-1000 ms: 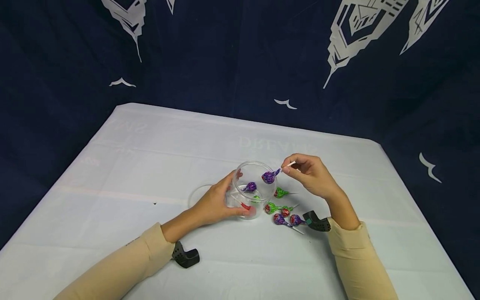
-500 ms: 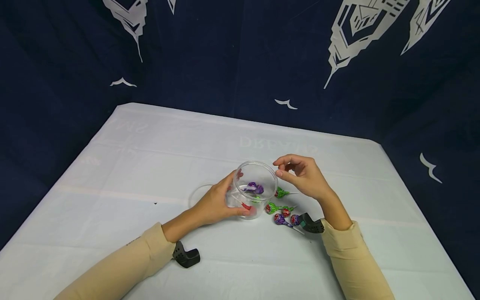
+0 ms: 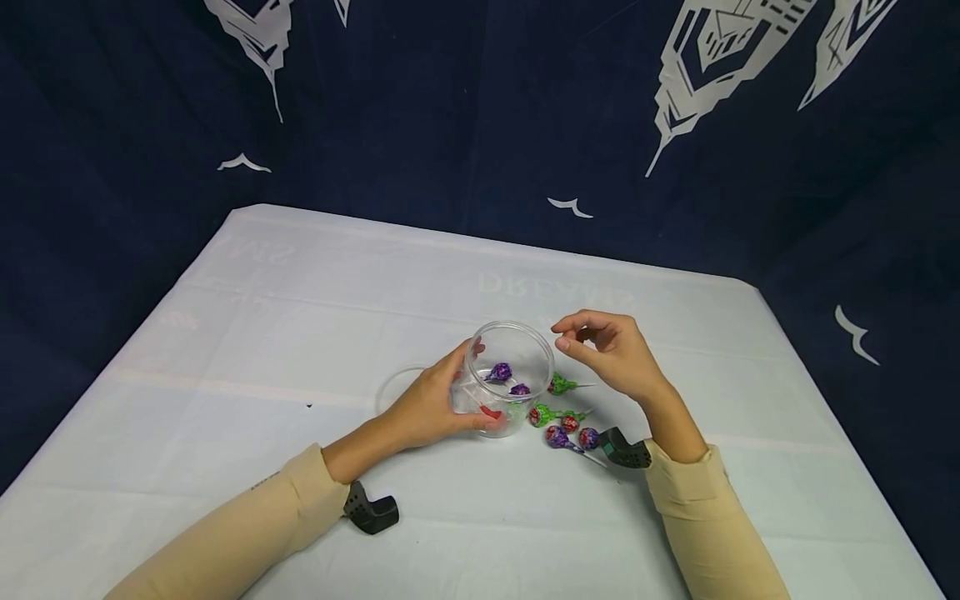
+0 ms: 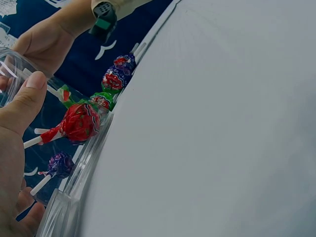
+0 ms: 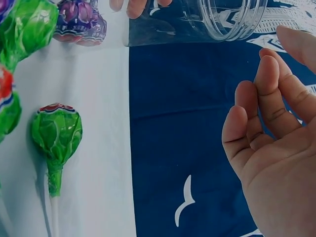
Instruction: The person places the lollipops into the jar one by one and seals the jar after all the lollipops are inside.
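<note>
My left hand (image 3: pixel 423 408) grips a clear plastic jar (image 3: pixel 510 323) round its side, the mouth facing up. Inside lie purple-wrapped lollipops (image 3: pixel 500 372) and a red-wrapped lollipop (image 4: pixel 81 122), which shows best through the wall in the left wrist view. Just right of the jar's rim, my right hand (image 3: pixel 611 354) hovers with relaxed, bent fingers and nothing between them. Below that hand, a green lollipop (image 3: pixel 559 384) lies on the table, its white stick pointing right; the right wrist view shows this green lollipop (image 5: pixel 57 136) close up.
Several more lollipops lie close together right of the jar, among them a green one (image 3: pixel 540 415) and a purple one (image 3: pixel 557 437). A clear round rim (image 3: pixel 382 392) shows behind my left hand. The white-covered table (image 3: pixel 300 333) meets a dark blue curtain (image 3: pixel 450 108).
My right hand has let go of a purple lollipop by its stick; it has dropped into the jar and settled lower there. The right hand then drew back slightly. The left hand has stayed put.
</note>
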Demonstrator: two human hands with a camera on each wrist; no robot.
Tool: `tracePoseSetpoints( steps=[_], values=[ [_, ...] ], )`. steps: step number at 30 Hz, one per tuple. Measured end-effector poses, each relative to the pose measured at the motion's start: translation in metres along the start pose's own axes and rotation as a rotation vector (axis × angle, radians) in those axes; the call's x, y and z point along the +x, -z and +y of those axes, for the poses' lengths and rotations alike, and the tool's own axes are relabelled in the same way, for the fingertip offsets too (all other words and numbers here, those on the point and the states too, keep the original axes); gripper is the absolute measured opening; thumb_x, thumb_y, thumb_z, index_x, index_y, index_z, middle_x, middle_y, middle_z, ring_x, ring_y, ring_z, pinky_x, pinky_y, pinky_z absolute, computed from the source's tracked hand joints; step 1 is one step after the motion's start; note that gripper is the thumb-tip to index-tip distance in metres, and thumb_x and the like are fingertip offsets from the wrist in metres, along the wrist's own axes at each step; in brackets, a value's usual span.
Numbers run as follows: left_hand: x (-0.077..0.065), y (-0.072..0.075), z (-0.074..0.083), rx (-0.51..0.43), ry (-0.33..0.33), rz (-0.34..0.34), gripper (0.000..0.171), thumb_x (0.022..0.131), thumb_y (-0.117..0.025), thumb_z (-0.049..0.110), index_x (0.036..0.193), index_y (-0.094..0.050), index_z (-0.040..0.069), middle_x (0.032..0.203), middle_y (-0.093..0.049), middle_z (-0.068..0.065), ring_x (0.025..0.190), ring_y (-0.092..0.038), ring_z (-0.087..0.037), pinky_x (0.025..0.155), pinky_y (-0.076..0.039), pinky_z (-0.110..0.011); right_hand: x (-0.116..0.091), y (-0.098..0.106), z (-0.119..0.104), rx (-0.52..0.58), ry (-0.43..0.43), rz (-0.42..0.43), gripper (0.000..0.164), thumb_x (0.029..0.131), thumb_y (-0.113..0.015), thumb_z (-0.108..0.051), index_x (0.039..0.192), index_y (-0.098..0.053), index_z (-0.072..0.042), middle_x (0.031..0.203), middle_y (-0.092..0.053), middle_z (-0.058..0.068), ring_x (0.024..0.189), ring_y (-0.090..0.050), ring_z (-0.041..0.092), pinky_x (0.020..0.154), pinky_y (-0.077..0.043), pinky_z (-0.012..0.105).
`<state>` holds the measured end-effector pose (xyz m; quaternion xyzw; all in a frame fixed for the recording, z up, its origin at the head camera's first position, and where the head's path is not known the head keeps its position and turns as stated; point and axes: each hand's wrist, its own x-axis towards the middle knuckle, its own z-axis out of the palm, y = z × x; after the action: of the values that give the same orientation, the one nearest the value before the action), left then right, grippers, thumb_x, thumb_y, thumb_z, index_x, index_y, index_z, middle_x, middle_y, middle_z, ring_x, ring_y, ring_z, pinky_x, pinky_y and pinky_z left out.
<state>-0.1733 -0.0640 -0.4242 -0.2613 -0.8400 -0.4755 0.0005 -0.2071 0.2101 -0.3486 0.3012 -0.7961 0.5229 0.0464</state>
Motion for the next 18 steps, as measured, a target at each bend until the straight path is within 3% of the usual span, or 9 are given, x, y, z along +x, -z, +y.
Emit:
tracePoseSetpoints(
  steps=[9,18],
  values=[
    [0.0006,-0.0005,-0.0016,0.0,-0.002,0.0,0.112,0.071,-0.089,0.042,0.158,-0.024,0.014,0.147,-0.046,-0.012,0.119,-0.055,-0.03,0.101,-0.046,-0.047,-0.0049,0.0018,0.0032,-0.013,-0.011,-0.001,0.011,0.089,-0.066,0.009,0.099,-0.069,0.008,0.087,-0.068,-0.002,0.078,-0.056,0.014,0.07,-0.048,0.025],
    [0.0001,0.0001,-0.0005,-0.008,-0.006,-0.007,0.112,0.072,-0.089,0.04,0.157,-0.023,0.012,0.147,-0.046,-0.013,0.121,-0.055,-0.03,0.102,-0.045,-0.046,-0.0093,0.0065,0.0086,-0.029,-0.014,0.011,0.009,0.089,-0.07,0.001,0.097,-0.071,0.005,0.09,-0.07,0.005,0.079,-0.056,0.014,0.072,-0.047,0.025]
  ],
)
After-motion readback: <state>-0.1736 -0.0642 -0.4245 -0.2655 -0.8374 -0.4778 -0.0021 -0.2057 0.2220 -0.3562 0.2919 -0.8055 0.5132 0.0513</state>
